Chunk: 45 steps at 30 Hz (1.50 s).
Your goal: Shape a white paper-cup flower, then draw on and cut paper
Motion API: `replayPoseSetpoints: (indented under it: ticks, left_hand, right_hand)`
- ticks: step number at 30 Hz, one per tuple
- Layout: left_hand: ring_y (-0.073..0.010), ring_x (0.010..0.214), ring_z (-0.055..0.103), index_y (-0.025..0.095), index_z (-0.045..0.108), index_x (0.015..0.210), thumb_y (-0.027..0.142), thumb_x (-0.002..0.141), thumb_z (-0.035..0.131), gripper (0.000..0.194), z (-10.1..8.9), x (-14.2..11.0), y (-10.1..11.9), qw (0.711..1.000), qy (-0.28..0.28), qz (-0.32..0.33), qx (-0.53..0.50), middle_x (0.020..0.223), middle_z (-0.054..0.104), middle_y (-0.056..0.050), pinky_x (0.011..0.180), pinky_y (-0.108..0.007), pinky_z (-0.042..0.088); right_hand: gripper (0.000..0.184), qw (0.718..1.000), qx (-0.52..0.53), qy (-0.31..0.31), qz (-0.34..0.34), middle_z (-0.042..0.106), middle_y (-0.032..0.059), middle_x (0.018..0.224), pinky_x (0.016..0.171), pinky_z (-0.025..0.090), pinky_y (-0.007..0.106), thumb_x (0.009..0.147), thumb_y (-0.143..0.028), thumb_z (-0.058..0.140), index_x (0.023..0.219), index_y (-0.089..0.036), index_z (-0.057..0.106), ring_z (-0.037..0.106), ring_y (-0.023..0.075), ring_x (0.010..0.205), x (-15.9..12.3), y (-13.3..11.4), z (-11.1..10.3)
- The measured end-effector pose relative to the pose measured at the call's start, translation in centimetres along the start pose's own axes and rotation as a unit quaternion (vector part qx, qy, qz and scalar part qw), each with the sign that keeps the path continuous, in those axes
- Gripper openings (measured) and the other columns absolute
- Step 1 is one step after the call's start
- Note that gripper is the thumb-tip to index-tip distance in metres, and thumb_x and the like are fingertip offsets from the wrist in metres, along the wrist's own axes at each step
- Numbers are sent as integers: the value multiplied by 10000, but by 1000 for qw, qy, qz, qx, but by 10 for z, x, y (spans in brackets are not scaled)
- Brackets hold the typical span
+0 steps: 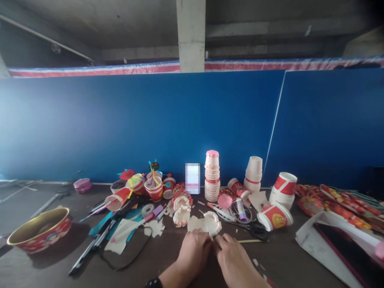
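My left hand (195, 249) and my right hand (231, 253) meet close together at the near side of the table, fingers curled inward. Between and just beyond the fingertips is a white cut paper cup (212, 222) with a ragged, scalloped edge, which both hands appear to pinch at its near side. My fingers partly hide the point of contact. A flat off-white paper piece (194, 224) lies against the knuckles of my left hand. Black-handled scissors (258, 231) and a thin stick (253, 241) lie to the right of my right hand.
A stack of paper cups (212, 188) stands behind a bright phone-like screen's (192, 178) right side. Decorated cups (154, 190), tape (147, 209) and pens lie left, near a red-gold bowl (40, 232). More cups (282, 192), a glue stick (241, 210) and a dark phone (345, 248) are right.
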State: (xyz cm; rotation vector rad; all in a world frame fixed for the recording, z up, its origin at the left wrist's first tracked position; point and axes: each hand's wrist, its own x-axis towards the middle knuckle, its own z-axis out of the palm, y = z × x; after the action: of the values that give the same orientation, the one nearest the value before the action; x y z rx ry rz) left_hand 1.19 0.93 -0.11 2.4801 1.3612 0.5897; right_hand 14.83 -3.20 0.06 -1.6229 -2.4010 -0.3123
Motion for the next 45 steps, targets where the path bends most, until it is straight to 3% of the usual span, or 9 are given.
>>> replayPoseSetpoints:
  ticks: [14,28,35,45]
  left_hand:
    - [-135,703,530,170,620,664,175,758,437,206,-1,3,-1,1000,-1,-2,-12,709,603,-26,641,-217,362]
    - [-126,662,515,167,609,648,185,752,444,196,-1,0,-2,1000,18,3,-20,687,584,-25,616,-208,357]
    - [-128,721,523,189,651,737,187,777,430,224,0,2,-3,999,6,9,-42,748,601,-27,685,-206,388]
    - [-115,673,530,170,613,645,178,773,438,217,-2,2,-2,998,35,35,-25,697,581,-15,610,-192,370]
  right_hand:
    - [285,1000,-15,22,1,633,63,923,700,353,293,764,-31,466,943,-165,642,537,190,819,2,1,2]
    - [270,999,22,-41,-7,644,56,848,694,345,275,782,-19,429,884,-147,643,554,176,806,2,0,-21]
    - [271,998,12,-54,-5,643,70,846,702,363,285,789,-34,414,871,-139,650,552,187,806,4,-2,-20]
    - [347,986,147,-79,7,652,91,920,802,380,235,793,-67,338,978,-150,620,581,160,886,1,12,-43]
